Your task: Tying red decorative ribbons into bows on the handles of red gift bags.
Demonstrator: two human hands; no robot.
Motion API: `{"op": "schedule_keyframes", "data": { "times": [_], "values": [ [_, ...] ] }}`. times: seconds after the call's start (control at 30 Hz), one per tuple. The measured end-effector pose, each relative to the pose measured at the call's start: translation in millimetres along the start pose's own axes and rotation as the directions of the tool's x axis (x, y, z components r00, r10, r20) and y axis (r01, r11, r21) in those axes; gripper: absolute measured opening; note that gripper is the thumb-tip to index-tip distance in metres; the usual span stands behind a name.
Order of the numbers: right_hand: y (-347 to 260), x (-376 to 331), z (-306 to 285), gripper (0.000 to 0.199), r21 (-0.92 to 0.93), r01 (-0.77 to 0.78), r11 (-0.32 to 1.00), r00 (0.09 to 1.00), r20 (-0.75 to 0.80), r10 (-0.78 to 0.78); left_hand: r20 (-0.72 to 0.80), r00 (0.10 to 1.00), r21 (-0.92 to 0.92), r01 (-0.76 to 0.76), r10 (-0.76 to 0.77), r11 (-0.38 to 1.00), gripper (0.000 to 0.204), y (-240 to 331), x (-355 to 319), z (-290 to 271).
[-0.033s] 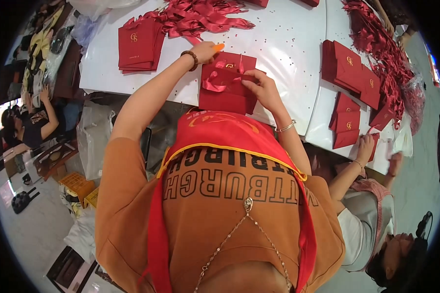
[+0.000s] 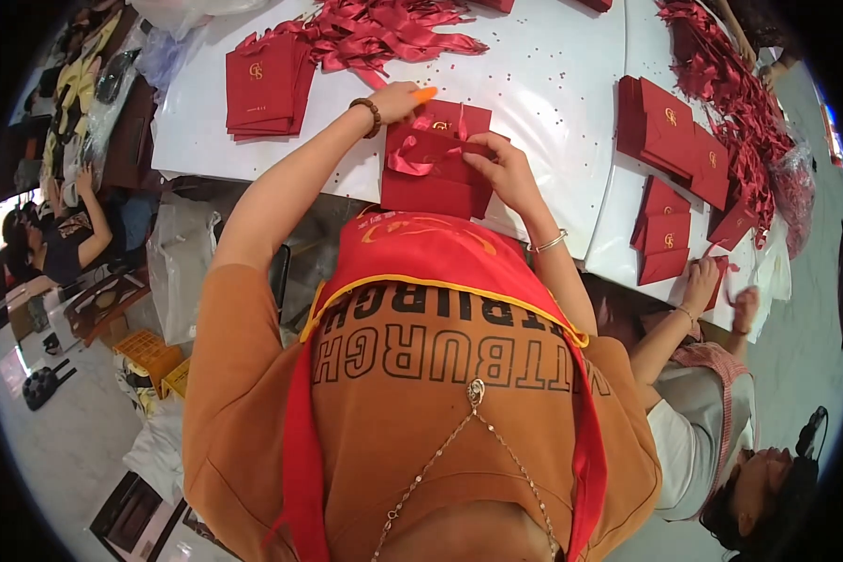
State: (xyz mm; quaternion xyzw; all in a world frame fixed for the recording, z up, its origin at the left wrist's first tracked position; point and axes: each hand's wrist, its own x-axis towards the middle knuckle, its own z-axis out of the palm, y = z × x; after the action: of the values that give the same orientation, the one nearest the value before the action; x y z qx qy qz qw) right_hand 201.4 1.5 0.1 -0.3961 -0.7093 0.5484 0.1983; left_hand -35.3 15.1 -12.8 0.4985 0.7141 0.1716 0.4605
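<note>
Near the front edge of the glossy white table [image 2: 567, 169], the right hand [image 2: 508, 172] pinches the right side of a dark-red rectangular paper bag [image 2: 448, 167] with satin ribbon [image 2: 406, 165], seemingly steadying it, while the left hand [image 2: 394, 102] lies at its far-left corner, grip unclear.

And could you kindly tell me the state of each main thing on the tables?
Left red bags: stacked flat
Middle red bag: lying down, pinched by right hand
Bag's ribbon: looped, knot unclear
Right red bags: overlapping
Left loose ribbons: heaped
Right loose ribbons: heaped
</note>
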Motion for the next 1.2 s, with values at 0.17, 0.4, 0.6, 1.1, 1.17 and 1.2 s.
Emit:
{"op": "schedule_keyframes", "data": {
  "times": [0.17,0.4,0.6,1.1,1.17,1.2],
  "values": [
    [-1,-2,3,0.025,-0.019,0.013,1.000,1.000,-0.001,-0.013,0.141,0.956,-0.319,-0.202,0.257,0.926,0.026,8,-9,7],
    [6,3,8,0.023,-0.421,0.322,0.848,0.887,-0.179,-0.425,0.294,0.932,-0.027,-0.213,0.211,0.977,0.039,21,0,18],
    [-6,-2,9,0.025,0.102,-0.012,0.995,0.999,0.043,0.007,-0.026,0.938,0.033,-0.345,0.346,0.938,0.029,20,18,2],
    [1,7,-10,0.025,0.758,-0.047,0.651,0.995,0.091,-0.034,0.005,0.839,-0.999,-0.013,0.545,0.030,0.043,19,-66,65],
    [1,7,-2,0.015,0.605,0.159,0.780,0.987,-0.083,-0.137,0.122,0.947,-0.967,0.046,0.297,0.250,0.043,42,-79,56],
    [8,8,-7,0.015,0.604,0.161,0.780,0.987,-0.085,-0.138,0.182,0.983,-0.886,0.160,0.009,0.436,0.045,52,-81,52]
  ]
}}
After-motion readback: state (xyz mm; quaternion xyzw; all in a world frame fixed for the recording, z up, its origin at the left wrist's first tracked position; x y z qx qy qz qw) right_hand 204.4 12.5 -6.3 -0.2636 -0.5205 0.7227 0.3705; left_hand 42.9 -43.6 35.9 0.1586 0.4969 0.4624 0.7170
